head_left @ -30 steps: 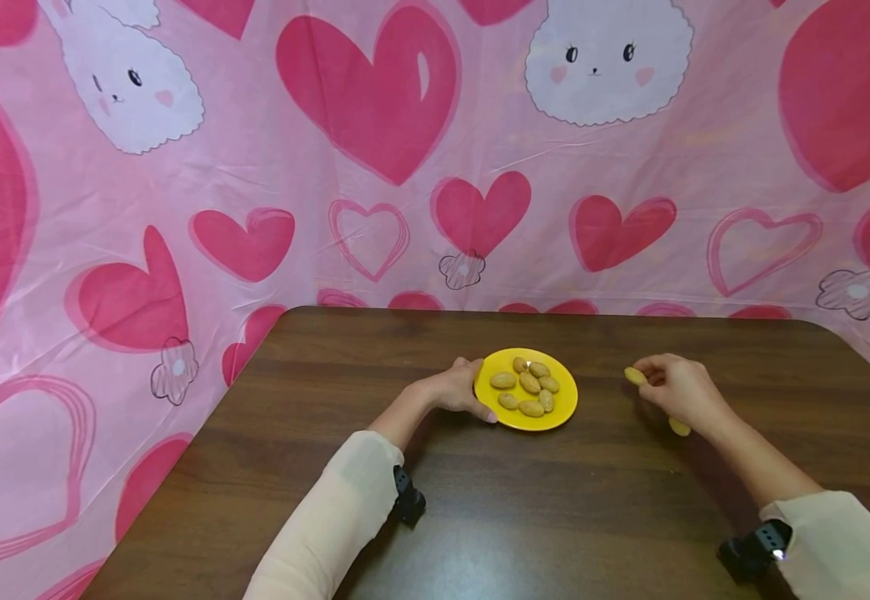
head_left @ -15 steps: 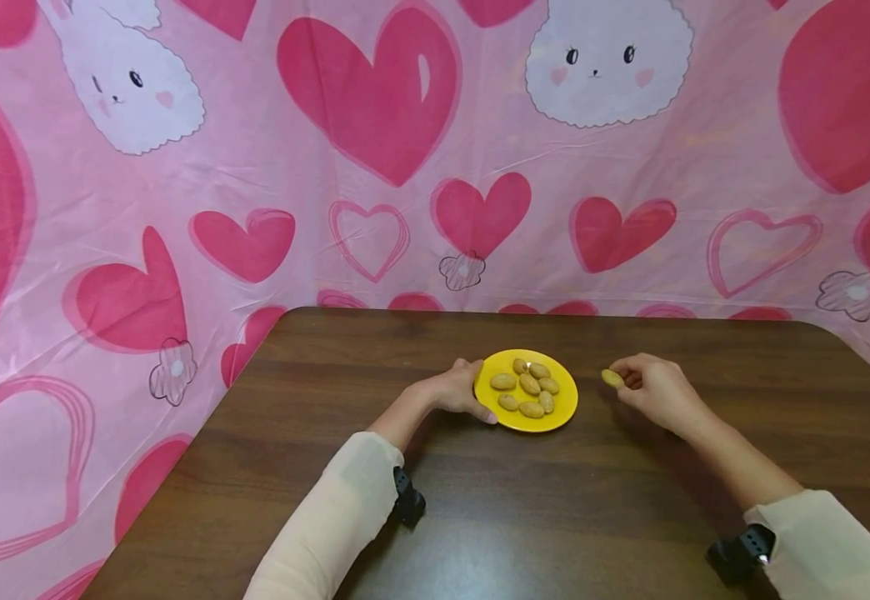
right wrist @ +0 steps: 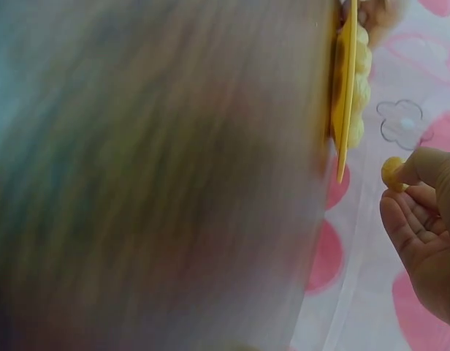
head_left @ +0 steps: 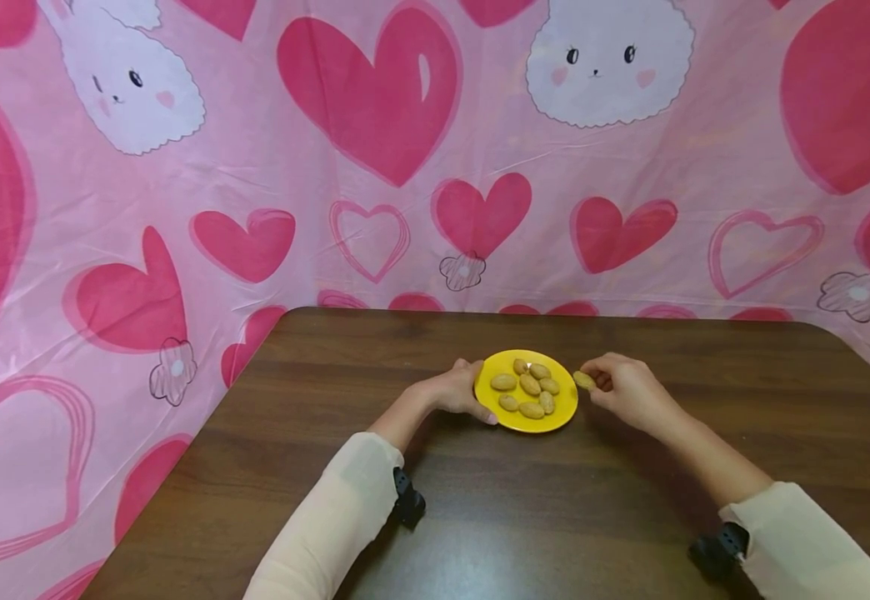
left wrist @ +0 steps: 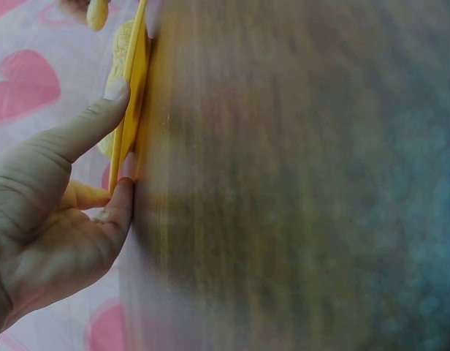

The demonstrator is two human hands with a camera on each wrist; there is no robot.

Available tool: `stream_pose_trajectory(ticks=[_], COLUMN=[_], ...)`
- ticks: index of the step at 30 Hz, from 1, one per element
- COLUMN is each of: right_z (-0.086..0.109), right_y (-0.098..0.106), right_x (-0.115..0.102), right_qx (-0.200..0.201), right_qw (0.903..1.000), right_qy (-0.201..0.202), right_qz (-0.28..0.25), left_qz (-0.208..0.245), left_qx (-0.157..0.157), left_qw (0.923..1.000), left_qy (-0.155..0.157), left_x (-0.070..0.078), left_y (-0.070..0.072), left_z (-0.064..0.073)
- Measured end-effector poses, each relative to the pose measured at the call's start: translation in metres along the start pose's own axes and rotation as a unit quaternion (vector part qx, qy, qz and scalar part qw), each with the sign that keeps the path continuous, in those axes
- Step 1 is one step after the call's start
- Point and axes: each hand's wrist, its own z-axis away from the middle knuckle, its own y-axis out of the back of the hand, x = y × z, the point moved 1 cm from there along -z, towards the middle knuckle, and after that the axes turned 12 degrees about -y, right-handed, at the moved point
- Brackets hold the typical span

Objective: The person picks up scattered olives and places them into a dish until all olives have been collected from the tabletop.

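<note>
A small yellow plate stands on the table with several tan, oval peanuts in their shells spread over it. My left hand grips the plate's left edge. In the left wrist view, the thumb lies over the rim and the fingertips come against its edge and underside. My right hand pinches one peanut between thumb and fingers, right at the plate's right rim in the head view. In the right wrist view, this pinched peanut shows apart from the plate, on the side of its upper face.
The brown wooden table extends on all sides of the plate. Behind it hangs a pink cloth with hearts and white animal faces. A black wrist camera is strapped to the right forearm, another camera to the left.
My right hand has moved left with the peanut, from well right of the plate to its rim. A peanut that lay under the right wrist is now out of sight in the head view.
</note>
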Motion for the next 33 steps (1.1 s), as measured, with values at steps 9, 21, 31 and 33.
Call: stream_pose_trajectory(ticks=[9,21,31,33], right_z=[-0.010,-0.020,-0.025,-0.026], right_y=[-0.015,-0.032,-0.042,-0.043], right_x=[-0.020,-0.044,-0.052,-0.054], right_qx=[-0.017,-0.045,-0.084,-0.088], right_qw=[0.9987,0.9971,0.9952,0.9950], right_qy=[0.046,0.060,0.046,0.043], right_qz=[0.012,0.010,0.022,0.023], left_qz=[0.000,-0.008,-0.008,-0.007], left_qx=[0.002,0.001,-0.004,-0.004], left_qw=[1.0000,1.0000,0.9999,0.9999], left_qy=[-0.001,-0.003,0.013,0.013], left_x=[-0.002,0.000,0.000,0.000], left_y=[0.001,0.001,0.000,0.000], left_z=[0.000,0.000,0.000,0.000])
